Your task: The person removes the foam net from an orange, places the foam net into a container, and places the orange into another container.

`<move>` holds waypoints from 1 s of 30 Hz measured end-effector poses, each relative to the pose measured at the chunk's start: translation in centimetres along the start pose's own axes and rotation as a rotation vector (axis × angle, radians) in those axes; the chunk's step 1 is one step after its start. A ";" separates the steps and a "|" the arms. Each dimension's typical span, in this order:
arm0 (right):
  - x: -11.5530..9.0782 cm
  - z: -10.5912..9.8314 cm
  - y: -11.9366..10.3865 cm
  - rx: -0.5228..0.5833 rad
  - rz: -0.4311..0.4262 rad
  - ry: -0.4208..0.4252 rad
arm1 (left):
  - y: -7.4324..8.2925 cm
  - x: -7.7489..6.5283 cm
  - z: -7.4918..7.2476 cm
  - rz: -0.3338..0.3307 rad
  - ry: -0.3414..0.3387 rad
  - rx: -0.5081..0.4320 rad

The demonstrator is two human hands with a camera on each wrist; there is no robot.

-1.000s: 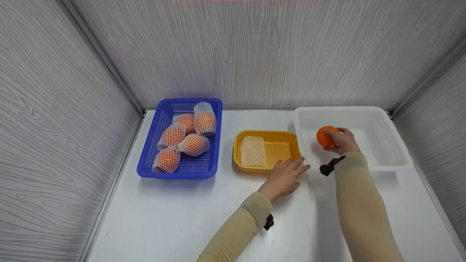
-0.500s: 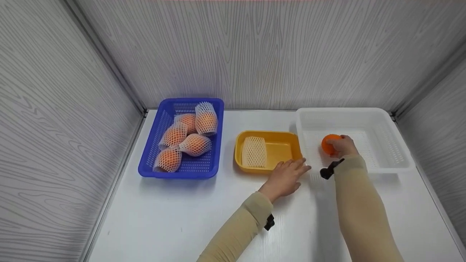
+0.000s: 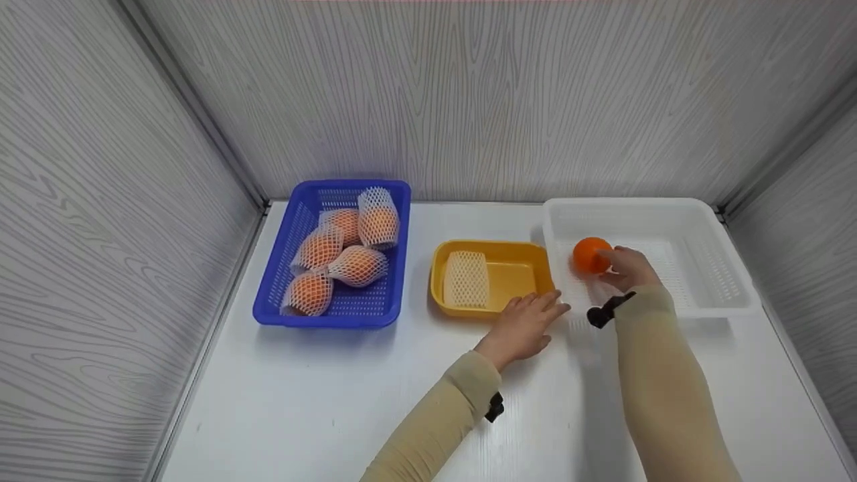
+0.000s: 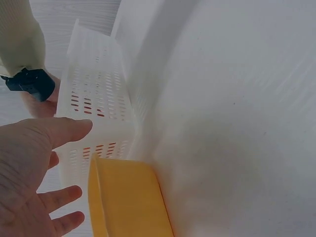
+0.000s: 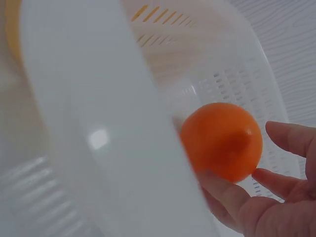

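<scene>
An orange (image 3: 590, 255) sits in the left part of the white basket (image 3: 720, 268). My right hand (image 3: 628, 268) is over the basket, just right of the fruit. In the right wrist view its fingers (image 5: 291, 138) are spread beside the orange (image 5: 222, 136), with a gap at the upper finger; contact lower down is hard to tell. My left hand (image 3: 519, 328) lies with straight, spread fingers at the front right corner of the yellow tray (image 3: 438, 274), near the basket's side. Nothing is held in it. A white foam net sleeve (image 3: 467, 279) lies in the tray.
At the left stands a blue basket (image 3: 264, 284) with several oranges in foam nets (image 3: 358, 266). The yellow tray is between the two baskets. Wood-grain panels (image 3: 462, 100) wall the white table (image 3: 301, 402) at the back and sides.
The orange first went down and slightly right with my right hand; now it lies further left, apart from most of the fingers, which have loosened. My left hand stays in place.
</scene>
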State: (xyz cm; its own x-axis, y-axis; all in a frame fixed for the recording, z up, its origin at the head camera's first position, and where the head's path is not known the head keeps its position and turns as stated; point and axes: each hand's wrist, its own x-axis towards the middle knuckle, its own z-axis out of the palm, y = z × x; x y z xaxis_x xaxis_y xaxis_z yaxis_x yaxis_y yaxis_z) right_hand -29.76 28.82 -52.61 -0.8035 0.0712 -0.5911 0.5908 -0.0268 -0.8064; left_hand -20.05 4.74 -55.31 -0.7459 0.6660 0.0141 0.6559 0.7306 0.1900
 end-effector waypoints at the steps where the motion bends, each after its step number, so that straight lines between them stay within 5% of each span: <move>1: 0.1 0.0 0.0 0.009 0.005 0.000 | 0.0 0.0 0.0 -0.003 -0.003 -0.007; 13: 0.7 1.0 0.0 -0.186 -0.039 -0.188 | 0.2 -0.2 0.0 0.004 -0.010 -0.006; 30: -2.2 1.9 -2.3 -0.240 -0.245 -0.147 | -0.4 -0.4 -0.5 0.026 -0.047 -0.078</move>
State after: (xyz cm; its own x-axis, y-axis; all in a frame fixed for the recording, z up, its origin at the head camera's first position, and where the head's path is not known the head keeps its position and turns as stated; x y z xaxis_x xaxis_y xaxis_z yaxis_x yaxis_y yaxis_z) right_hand -29.48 26.86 -49.49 -0.9149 -0.0982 -0.3915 0.3656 0.2094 -0.9069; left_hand -20.01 4.12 -54.94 -0.7212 0.6923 -0.0254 0.6626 0.7000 0.2664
